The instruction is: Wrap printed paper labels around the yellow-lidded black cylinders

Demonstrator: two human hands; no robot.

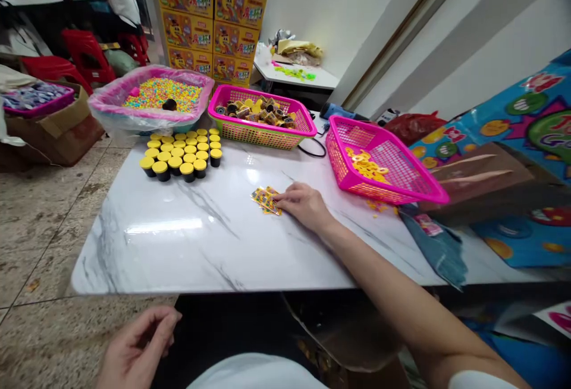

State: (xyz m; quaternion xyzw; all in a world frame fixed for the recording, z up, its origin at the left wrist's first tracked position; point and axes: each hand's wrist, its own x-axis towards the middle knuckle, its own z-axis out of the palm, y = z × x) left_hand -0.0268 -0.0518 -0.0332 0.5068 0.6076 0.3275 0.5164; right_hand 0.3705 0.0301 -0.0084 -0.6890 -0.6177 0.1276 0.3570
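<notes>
Glossy, flat, yellow-and-multicoloured printed pieces [263,199] overlap on the white marble-patterned table [178,258]; their print is illegible. Right hand [307,206]: fingertips nearly together at the pile's edge, grip indeterminable. Left hand [141,344]: loosely curled, any contents hidden, wrist cut off.

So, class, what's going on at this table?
A person's right hand has its fingertips on a small pile of yellow printed pieces lying on the marbled table. The left hand is off the table, in front of its near edge, fingers curled. Black cups with yellow tops stand grouped toward the far left; a pink basket with yellow pieces sits to the right.
</notes>
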